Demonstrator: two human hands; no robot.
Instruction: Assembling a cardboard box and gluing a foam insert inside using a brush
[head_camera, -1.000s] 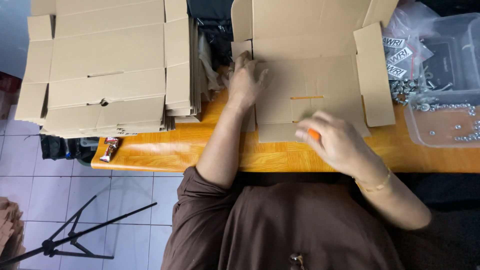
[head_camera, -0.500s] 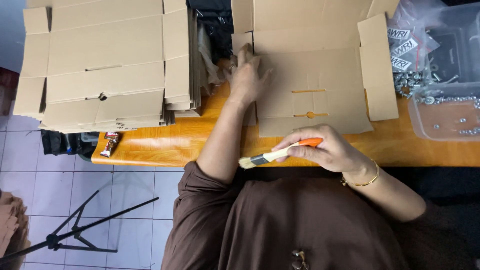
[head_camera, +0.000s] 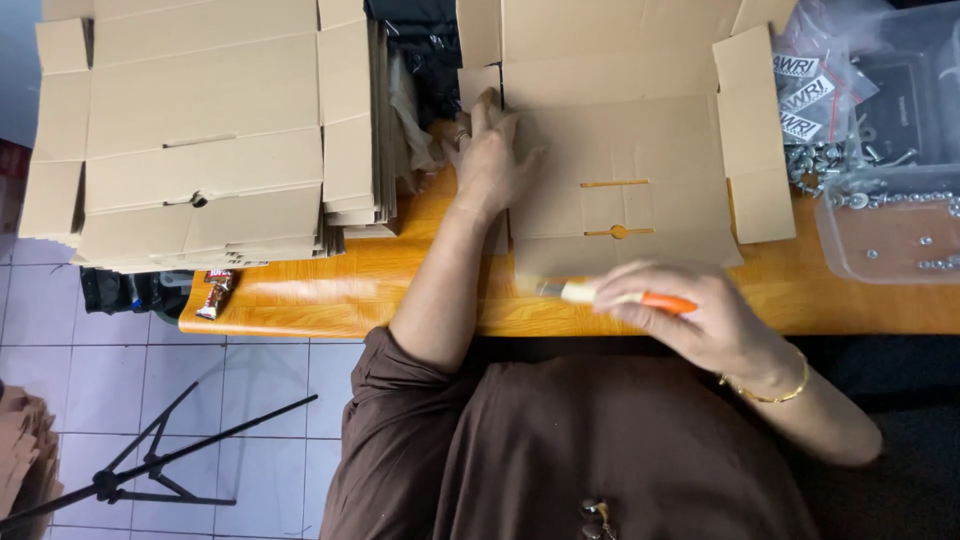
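Observation:
A flat, unfolded cardboard box blank (head_camera: 640, 150) lies on the orange wooden table (head_camera: 330, 290) in front of me. My left hand (head_camera: 492, 160) presses down on the blank's left edge, fingers spread over a small flap. My right hand (head_camera: 700, 315) holds a brush with an orange handle (head_camera: 625, 297) just off the blank's near edge; its bristle end points left and looks blurred.
A tall stack of flat cardboard blanks (head_camera: 200, 130) fills the left of the table. Clear plastic tubs with metal screws (head_camera: 890, 225) and small bags (head_camera: 805, 95) stand at the right. A black tripod (head_camera: 150, 465) rests on the tiled floor below left.
My right hand drew the brush off the blank toward me, then swung it back up near the blank's near edge. The left hand stayed pressed on the cardboard.

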